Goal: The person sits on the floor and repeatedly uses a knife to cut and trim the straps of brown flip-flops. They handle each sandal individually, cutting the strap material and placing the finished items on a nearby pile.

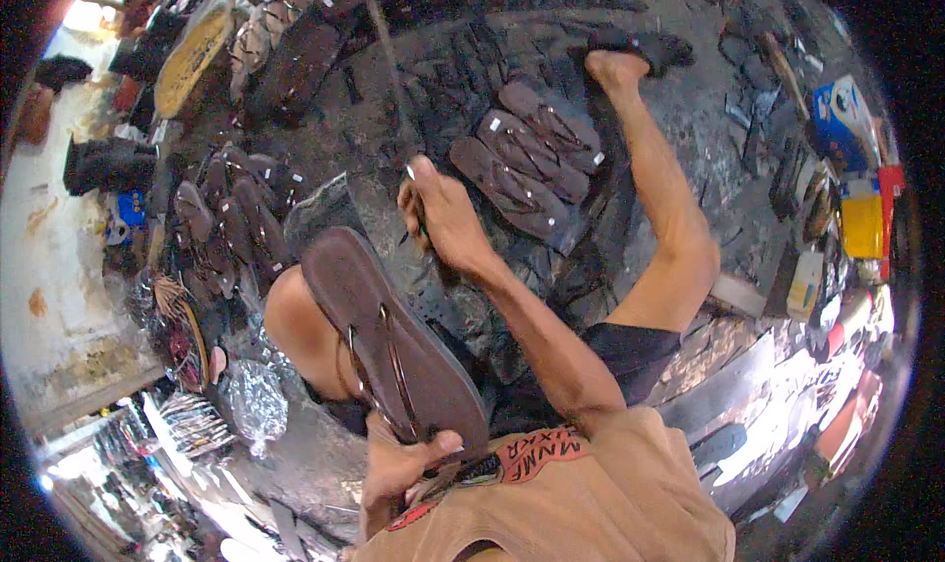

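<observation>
A dark brown flip-flop (346, 277) with a narrow, shiny thong strap lies tilted over my bent left knee, its sole face up. My left hand (396, 464) grips its near end, thumb on the top face and the fingers hidden underneath. Farther forward, my right hand (448, 213) is closed with the thumb pointing up, apart from the flip-flop. Something thin and dark shows at its fingers, too small to name. Beyond that hand, several finished-looking brown flip-flops (512, 188) lie side by side on the floor, some with small white stickers.
More brown flip-flops (241, 208) are heaped at the left, near a crumpled clear plastic bag (254, 400). A yellow sole-shaped piece (194, 65) stands at the far left. Dark scraps litter the floor. A yellow container (861, 225) and a blue-and-white package (842, 119) stand at the right.
</observation>
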Available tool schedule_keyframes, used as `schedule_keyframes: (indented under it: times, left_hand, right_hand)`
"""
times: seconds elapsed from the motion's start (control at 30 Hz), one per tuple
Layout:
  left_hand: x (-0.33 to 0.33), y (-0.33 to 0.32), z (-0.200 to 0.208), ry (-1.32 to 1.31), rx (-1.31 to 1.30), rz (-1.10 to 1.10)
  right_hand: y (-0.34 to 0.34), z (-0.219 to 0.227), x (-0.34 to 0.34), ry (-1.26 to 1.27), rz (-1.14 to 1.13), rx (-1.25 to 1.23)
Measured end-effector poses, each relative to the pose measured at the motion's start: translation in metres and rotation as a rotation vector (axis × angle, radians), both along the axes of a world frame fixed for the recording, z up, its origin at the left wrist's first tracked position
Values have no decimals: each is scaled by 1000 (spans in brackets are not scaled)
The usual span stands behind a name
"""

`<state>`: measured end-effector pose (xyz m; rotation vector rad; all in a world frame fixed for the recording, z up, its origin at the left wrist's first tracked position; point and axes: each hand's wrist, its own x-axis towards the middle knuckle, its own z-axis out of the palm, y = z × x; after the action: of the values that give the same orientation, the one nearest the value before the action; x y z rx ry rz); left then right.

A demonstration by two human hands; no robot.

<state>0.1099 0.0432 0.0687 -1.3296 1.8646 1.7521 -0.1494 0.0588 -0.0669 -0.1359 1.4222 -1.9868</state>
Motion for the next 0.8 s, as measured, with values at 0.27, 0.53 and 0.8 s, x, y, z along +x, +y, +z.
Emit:
schedule_keyframes:
  times: [0.27,0.53,0.8]
  left_hand:
    - [-63,-28,5,547,-200,126]
    - [-48,-41,19,469,312,305]
    - [-42,-35,5,456,179,237]
  right_hand:
    - [91,92,107,489,-77,197]
    - [224,76,207,439,382,679]
    - [223,52,213,563,343,707]
